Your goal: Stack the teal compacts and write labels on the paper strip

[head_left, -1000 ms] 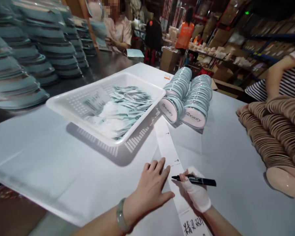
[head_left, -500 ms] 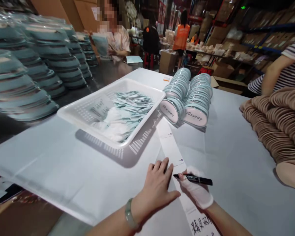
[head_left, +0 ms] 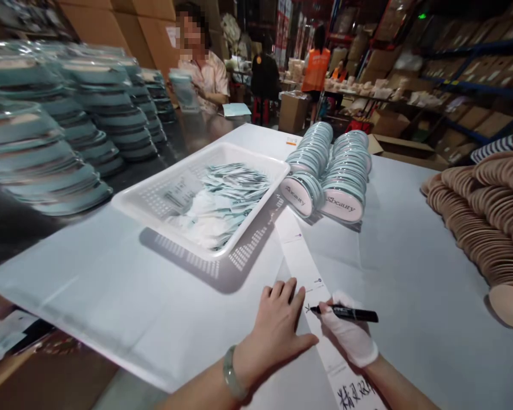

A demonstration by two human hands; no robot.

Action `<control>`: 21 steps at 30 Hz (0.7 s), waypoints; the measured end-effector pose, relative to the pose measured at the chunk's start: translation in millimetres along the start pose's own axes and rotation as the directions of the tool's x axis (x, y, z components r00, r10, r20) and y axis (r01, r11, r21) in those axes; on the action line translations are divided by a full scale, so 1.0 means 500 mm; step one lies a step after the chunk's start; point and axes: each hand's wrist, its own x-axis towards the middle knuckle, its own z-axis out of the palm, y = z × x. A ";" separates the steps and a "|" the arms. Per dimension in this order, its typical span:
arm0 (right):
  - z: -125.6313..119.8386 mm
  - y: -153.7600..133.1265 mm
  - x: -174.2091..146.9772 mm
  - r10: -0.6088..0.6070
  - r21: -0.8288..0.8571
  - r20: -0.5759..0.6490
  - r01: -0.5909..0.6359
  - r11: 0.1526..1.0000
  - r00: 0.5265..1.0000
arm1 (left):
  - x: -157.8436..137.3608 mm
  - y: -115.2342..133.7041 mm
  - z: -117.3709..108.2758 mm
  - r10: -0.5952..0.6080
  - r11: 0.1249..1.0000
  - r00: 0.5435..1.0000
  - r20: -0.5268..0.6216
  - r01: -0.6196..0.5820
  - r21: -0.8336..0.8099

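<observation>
Reaching across most of the view: a white surface [head_left: 89,302]. On it, well beyond the fingers, a perforated white basket [head_left: 147,198] of pale-blue packets [head_left: 239,181] — just beside it, two rows of shiny packs [head_left: 346,176] printed "beauty". Nearer, a long paper strip [head_left: 297,253], lying between the two hands. At its left edge, a bare left hand [head_left: 277,324], palm down, fingers slightly parted, thumb splayed. Opposite, a partly gloved right hand [head_left: 348,336], fingers pinching a black marker [head_left: 357,314] — tip on the strip, at a few dark strokes [head_left: 307,308].
</observation>
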 end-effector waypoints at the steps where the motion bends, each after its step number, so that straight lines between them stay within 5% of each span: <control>1: 0.000 0.003 0.000 -0.006 0.011 0.006 0.006 1.000 1.000 | 0.000 0.000 0.000 -0.001 1.000 1.000 -0.001 0.001 0.001; 21: 0.013 0.013 -0.012 0.185 0.249 -0.032 -0.171 0.953 0.982 | -0.002 0.002 0.006 -0.020 0.999 1.000 -0.009 0.019 -0.044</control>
